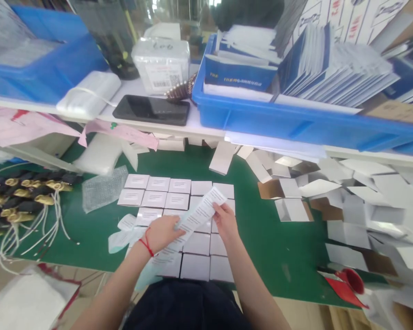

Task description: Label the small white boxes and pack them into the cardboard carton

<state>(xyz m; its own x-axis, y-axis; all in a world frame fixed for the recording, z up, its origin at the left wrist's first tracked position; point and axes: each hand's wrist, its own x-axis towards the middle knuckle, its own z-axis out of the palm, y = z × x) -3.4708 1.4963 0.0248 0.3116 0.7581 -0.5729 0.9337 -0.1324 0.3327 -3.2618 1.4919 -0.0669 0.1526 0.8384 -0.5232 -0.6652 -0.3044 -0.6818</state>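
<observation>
A green surface (pixel 268 238) carries a grid of small white boxes (pixel 179 201) at centre, loose flat cartons (pixel 347 201) at right, and cable connectors (pixel 24 192) at left.

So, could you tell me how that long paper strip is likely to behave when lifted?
The paper strip would probably flop: it is long and narrow, and both the left hand and the right hand support it. It looks thin, so it is likely very light. Its lower end trails over the white boxes, so it may crease if pulled.
</observation>
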